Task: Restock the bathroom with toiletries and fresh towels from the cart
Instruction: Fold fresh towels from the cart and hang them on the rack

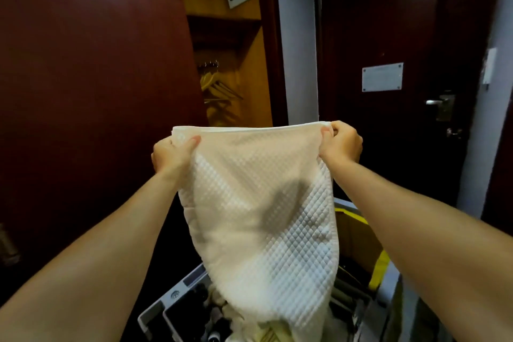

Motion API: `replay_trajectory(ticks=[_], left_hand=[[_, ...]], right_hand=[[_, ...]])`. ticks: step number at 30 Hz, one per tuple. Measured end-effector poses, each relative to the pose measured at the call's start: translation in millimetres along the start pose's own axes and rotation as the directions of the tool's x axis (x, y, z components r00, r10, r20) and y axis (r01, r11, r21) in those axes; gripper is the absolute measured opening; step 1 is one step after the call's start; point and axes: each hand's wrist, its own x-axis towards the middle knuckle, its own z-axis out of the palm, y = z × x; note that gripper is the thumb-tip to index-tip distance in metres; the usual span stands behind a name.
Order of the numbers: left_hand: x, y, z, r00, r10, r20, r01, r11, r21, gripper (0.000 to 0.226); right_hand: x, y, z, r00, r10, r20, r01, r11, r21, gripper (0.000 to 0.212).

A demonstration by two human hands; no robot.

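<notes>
Both hands, left (173, 151) and right (342, 143), pinching white towel (258, 203) above grey cart (172, 302) of dark bottles (219, 325)

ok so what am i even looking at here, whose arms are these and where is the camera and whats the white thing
There is one picture, taken by a camera worn on a person's head, looking forward and down. So the two bare arms reaching out are that person's own. No machine is involved.

The left hand and the right hand each pinch a top corner of a white quilted towel, holding it up spread out so it hangs down.

Below the towel is the cart, a grey tray holding dark bottles and more pale cloth. Behind are an open closet with hangers and a dark door with a handle.
</notes>
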Motion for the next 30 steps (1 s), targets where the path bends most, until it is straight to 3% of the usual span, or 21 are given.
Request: replay_trajectory(ticks=[3, 7, 11, 15, 17, 20, 26, 30], left_hand=[[8, 23, 0, 0.999, 0.010, 0.043, -0.007, 0.996, -0.087, 0.038], [22, 40, -6, 0.997, 0.049, 0.066, -0.038, 0.988, -0.149, 0.039], [41, 43, -19, 0.967, 0.227, 0.112, -0.228, 0.974, -0.002, 0.042], [48, 43, -24, 0.908, 0.373, 0.190, -0.407, 0.892, 0.197, 0.010], [47, 39, -24, 0.861, 0.417, 0.291, -0.490, 0.834, 0.255, 0.011], [45, 35, -26, 0.808, 0.401, 0.432, -0.545, 0.788, 0.287, 0.019], [44, 35, -34, 0.767, 0.384, 0.513, -0.591, 0.735, 0.333, 0.007], [42, 37, -43, 0.739, 0.333, 0.586, -0.598, 0.725, 0.342, 0.030]], right_hand=[[15, -12, -3, 1.000, -0.002, -0.011, 0.003, 0.996, 0.094, 0.030], [34, -27, -5, 1.000, -0.007, -0.022, 0.010, 0.991, 0.137, 0.020], [46, -40, -5, 0.999, -0.037, -0.006, 0.038, 0.991, 0.126, 0.013], [49, -50, 0, 0.996, -0.082, 0.018, 0.079, 0.988, 0.134, 0.012], [49, -53, 2, 0.996, -0.094, 0.011, 0.092, 0.988, 0.122, 0.013], [47, -54, 6, 0.995, -0.103, 0.005, 0.102, 0.991, 0.083, 0.014], [43, -47, 11, 0.995, -0.103, -0.015, 0.104, 0.992, 0.069, 0.016], [42, -44, 9, 0.996, -0.091, -0.022, 0.092, 0.991, 0.096, 0.018]])
